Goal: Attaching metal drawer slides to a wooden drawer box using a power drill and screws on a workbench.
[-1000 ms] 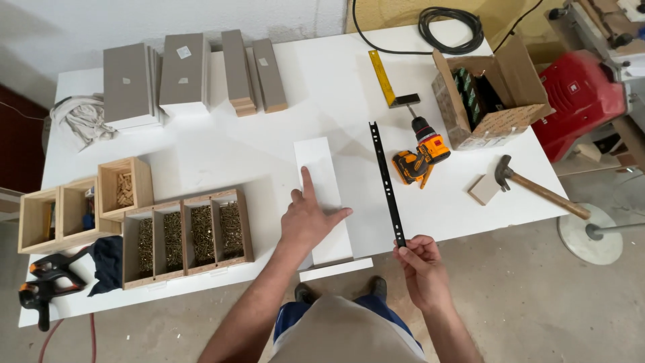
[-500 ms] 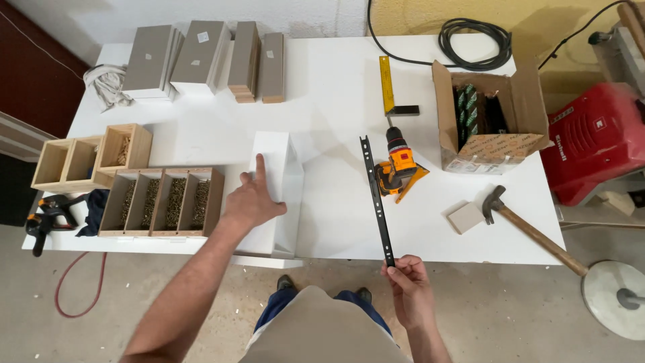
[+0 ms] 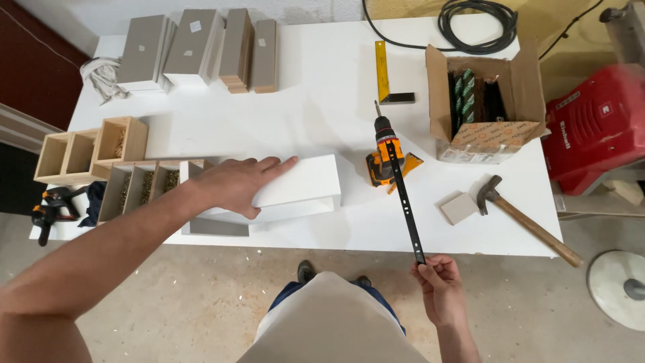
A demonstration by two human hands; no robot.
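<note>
Head view. I see my right hand (image 3: 440, 286) below the near edge of the white surface (image 3: 322, 87), at 5 o'clock in the frame. Its fingers (image 3: 430, 269) are closed in a pinch around the near end of a black metal rail (image 3: 403, 195). The rail runs up toward 12 o'clock, and its far end overlaps the orange cordless drill (image 3: 384, 161); whether it touches the drill I cannot tell. I judge the rail stiff, light and smooth. Held by one end it will lever against the grip, so a hold nearer its middle gives better control.

My left hand (image 3: 232, 185) lies flat, fingers extended and holding nothing, on top of a white panel assembly (image 3: 302, 185) near the centre of the surface. I judge the panels rigid, moderately heavy, with slippery faces and edges that can chip. They are best gripped at the edges with a full hand.

At 3 o'clock lie a hammer (image 3: 524, 218) and a small grey block (image 3: 459, 207). Wooden compartment boxes (image 3: 87, 151) stand at 9 o'clock.
</note>
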